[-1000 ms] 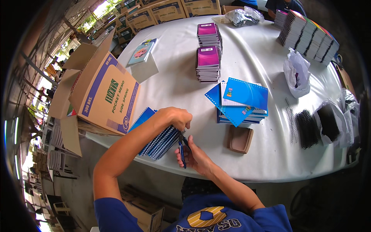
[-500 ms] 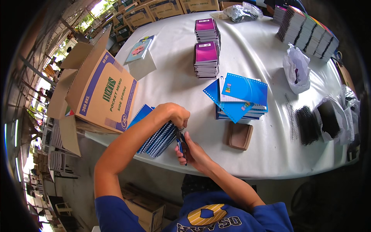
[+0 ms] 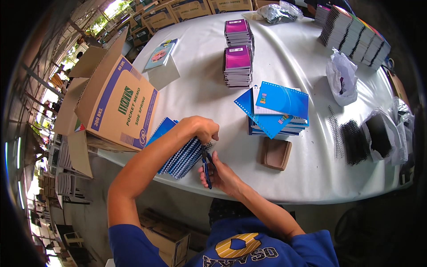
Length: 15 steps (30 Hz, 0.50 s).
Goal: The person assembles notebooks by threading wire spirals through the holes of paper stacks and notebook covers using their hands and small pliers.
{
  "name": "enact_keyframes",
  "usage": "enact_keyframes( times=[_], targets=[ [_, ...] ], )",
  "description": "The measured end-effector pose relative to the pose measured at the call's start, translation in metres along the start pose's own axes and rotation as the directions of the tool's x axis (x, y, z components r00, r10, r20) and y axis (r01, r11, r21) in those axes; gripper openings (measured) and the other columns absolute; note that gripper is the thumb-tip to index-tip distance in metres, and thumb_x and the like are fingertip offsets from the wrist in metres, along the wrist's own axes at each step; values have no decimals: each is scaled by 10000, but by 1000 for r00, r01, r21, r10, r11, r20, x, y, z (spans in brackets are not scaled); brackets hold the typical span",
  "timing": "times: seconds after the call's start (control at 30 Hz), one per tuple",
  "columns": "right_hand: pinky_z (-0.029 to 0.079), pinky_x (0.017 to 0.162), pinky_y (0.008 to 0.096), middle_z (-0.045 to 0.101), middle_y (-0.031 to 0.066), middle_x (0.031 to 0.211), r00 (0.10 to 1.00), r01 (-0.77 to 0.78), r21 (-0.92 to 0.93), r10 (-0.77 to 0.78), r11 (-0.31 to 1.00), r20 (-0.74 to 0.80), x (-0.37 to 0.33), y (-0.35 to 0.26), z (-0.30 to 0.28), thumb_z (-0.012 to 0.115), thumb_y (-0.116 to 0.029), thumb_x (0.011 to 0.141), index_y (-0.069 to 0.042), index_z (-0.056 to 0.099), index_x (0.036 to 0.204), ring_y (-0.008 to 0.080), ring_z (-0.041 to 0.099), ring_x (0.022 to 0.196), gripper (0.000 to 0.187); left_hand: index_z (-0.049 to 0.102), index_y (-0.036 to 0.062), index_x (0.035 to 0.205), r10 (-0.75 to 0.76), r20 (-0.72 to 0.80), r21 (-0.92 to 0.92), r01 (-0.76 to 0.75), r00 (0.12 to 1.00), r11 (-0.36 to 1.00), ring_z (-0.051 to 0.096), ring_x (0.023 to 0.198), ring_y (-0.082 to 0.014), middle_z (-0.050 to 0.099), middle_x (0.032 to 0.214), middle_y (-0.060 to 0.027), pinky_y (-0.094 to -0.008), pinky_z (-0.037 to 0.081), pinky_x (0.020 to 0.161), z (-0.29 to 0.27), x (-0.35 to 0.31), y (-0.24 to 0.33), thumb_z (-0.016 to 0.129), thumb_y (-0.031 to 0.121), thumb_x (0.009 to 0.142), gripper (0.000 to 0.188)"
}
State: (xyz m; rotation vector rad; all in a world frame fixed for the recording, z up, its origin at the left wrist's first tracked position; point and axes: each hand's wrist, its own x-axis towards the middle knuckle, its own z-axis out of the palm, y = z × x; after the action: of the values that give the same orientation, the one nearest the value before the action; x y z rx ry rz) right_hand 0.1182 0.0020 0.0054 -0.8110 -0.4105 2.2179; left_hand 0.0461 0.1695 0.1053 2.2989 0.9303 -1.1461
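Note:
My right hand [image 3: 226, 177] grips a pair of pliers [image 3: 206, 171] with dark blue handles, its jaws pointing away from me. The handles are spread a little apart. Just beyond the jaws, my left hand [image 3: 205, 129] is closed with its fingers curled down; what they hold, if anything, is hidden. Beneath my left forearm lies a stack of blue spiral notebooks [image 3: 180, 161], with their wire bindings along the near right side. The jaws are near the right end of those bindings, and I cannot tell whether they touch the wire.
An open cardboard box [image 3: 122, 104] stands at the left. Right of my hands are loose blue punched notebooks [image 3: 282, 103] and a brown pouch-like block [image 3: 275, 153]. Purple notebooks [image 3: 237, 60] are stacked farther back. Black spiral coils [image 3: 354, 142] lie at the right, near a plastic bag [image 3: 341, 80].
The pliers' handles have spread apart in my right hand, and the pliers have tilted slightly. My left hand has stayed in nearly the same place, still closed.

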Motion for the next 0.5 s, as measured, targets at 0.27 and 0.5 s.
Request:
enact_keyframes(
  times=[0.27,0.5],
  targets=[
    [458,604,314,532,42,743,985,-116,66,106,991,136,6,6,-17,315,-702,939,-7,579,973,169,513,636,745,460,230,1446,33,-64,76,-28,997,997,647,1031,-331,662,1174,-195,-379,511,869,4,4,2,675,-5,638,869],
    [520,680,345,596,76,804,999,-32,50,32,998,14,1,3,-8,286,-707,935,-5,590,983,198,601,718,766,424,255,1466,76,-50,26,-75,996,997,643,1040,-347,649,1182,-226,-392,507,879,0,8,-3,662,-25,634,910]
  ],
)
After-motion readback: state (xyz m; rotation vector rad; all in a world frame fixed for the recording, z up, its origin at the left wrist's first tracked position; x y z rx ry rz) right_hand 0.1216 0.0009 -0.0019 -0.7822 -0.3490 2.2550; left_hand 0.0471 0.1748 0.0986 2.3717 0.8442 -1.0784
